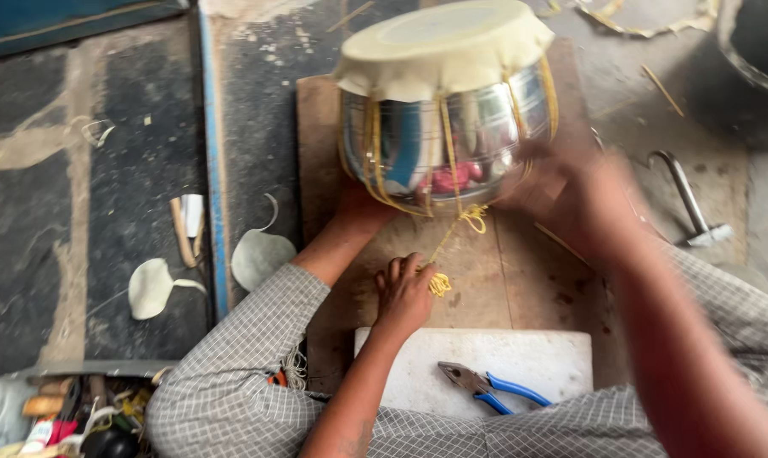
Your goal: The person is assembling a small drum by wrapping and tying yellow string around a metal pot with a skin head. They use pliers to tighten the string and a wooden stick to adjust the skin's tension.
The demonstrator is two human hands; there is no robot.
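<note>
A shiny metal pot (452, 136) lies tilted on a wooden board (520, 271), its mouth covered by a cream hide (439, 42) laced down with yellow cord (471, 218). My left hand (403, 293) is shut on the free end of that cord, pulling it taut just below the pot. My right hand (562, 191), blurred, presses against the pot's lower right side. My bare foot (358, 212) rests against the pot's lower left, below my knee in checked cloth.
Blue-handled pliers (490, 386) lie on a white slab (537, 352) in front of me. A metal hammer (689, 208) lies to the right. Hide scraps (261, 254) and a small knife (184, 225) are on the floor to the left, with a clutter of tools (70, 420) at bottom left.
</note>
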